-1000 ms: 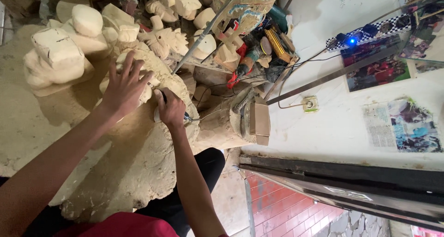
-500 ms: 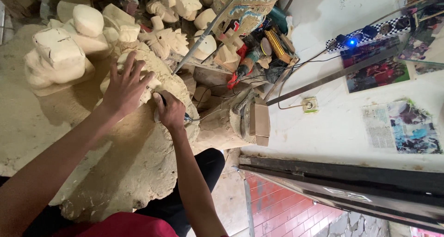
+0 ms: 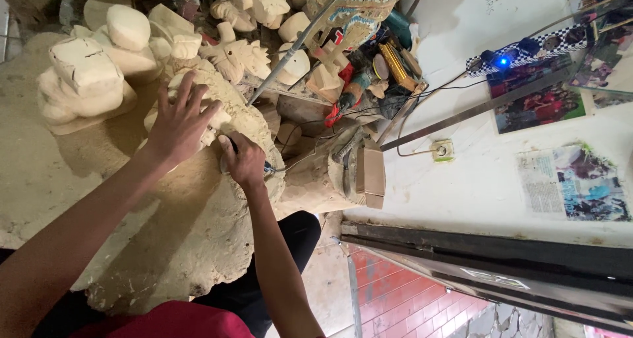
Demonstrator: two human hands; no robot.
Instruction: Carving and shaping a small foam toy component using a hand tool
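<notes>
A person leans over a large, pale, rough-carved wooden sculpture (image 3: 198, 206) that lies across their lap, directly beneath both hands. The left hand (image 3: 179, 124) rests flat on its carved upper part, fingers spread apart. Just beside it, the right hand (image 3: 245, 161) is closed around a small corded carving tool (image 3: 267, 170), pressing it onto the wood. Beyond the hands, unfinished pale wooden carvings (image 3: 99, 68) crowd the floor, with a painted, multicoloured carved figure (image 3: 359, 8) standing near a white wall (image 3: 475, 180)
</notes>
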